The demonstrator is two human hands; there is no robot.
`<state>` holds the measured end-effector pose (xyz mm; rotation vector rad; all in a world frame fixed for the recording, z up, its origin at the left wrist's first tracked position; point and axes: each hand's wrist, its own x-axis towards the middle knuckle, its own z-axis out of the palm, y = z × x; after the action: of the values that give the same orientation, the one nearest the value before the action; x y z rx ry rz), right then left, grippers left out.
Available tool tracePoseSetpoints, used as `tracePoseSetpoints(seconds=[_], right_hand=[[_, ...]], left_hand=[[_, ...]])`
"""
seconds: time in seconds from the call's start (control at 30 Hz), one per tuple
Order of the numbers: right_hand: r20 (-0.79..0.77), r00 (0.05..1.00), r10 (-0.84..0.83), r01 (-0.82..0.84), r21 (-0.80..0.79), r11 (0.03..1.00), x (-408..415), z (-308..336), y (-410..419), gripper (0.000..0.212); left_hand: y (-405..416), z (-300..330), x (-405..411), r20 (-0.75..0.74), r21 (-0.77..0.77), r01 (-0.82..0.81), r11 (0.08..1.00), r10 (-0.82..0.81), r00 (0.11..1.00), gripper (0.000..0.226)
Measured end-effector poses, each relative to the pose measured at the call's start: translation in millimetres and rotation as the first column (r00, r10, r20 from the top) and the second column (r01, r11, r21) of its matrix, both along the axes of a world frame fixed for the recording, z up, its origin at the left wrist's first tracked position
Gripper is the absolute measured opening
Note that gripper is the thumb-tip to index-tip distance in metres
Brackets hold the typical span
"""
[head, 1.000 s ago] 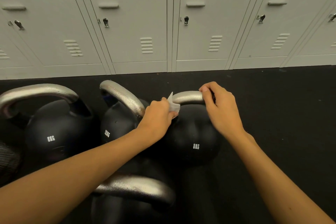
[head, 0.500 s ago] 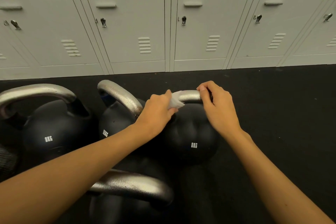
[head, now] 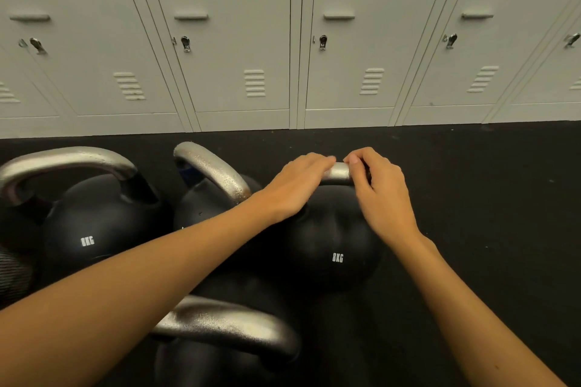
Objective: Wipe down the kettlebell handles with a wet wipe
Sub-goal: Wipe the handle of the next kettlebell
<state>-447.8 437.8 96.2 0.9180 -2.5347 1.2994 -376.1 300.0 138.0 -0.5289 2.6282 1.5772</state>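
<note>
Kettlebell handle (head: 338,172) pitted silver metal; bodies (head: 333,248) matt black.

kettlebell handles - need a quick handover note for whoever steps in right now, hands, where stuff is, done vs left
Left hand: curled over the handle of the right 8KG kettlebell; the wet wipe is hidden, presumably under this hand.
Right hand: pinching the same handle's right end, steadying it.
Things: four kettlebells on the black floor by the lockers: left 8KG kettlebell, middle kettlebell, near kettlebell.
Done: wiping of this handle is underway.
Left: finish it; whether the other three handles are wiped cannot be told.
</note>
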Motion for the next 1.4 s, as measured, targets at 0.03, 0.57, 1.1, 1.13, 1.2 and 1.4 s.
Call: tracePoseSetpoints(seconds=[0.03, 0.57, 1.1, 1.13, 1.2, 1.4], right_hand=[[0.003, 1.000, 0.008, -0.008, -0.001, 1.000, 0, 1, 0, 0.021], [-0.012, 1.000, 0.010, -0.010, 0.009, 1.000, 0, 0, 1, 0.023], [0.010, 1.000, 0.020, -0.020, 0.012, 1.000, 0, 0, 4, 0.024], [0.015, 1.000, 0.018, -0.019, 0.014, 1.000, 1, 1, 4, 0.024], [0.029, 0.999, 0.016, -0.017, 0.024, 1.000, 1, 2, 4, 0.024], [0.055, 0.998, 0.036, -0.037, 0.025, 0.999, 4, 8, 5, 0.022]], left_hand=[[0, 1, -4, 0.016, 0.000, 0.014, 1.000, -0.014, 1.000, 0.047], [-16, 1, -30, 0.173, -0.099, 0.088, 0.991, -0.070, 0.982, 0.097], [-21, -28, -25, 0.227, 0.101, -0.144, 0.984, 0.118, 0.967, 0.095], [-20, -29, -24, 0.247, 0.111, -0.169, 0.979, 0.137, 0.959, 0.093], [-19, -30, -21, 0.274, 0.144, -0.217, 0.966, 0.171, 0.946, 0.090], [-8, -28, -7, 0.216, 0.273, -0.266, 0.925, 0.211, 0.953, 0.079]])
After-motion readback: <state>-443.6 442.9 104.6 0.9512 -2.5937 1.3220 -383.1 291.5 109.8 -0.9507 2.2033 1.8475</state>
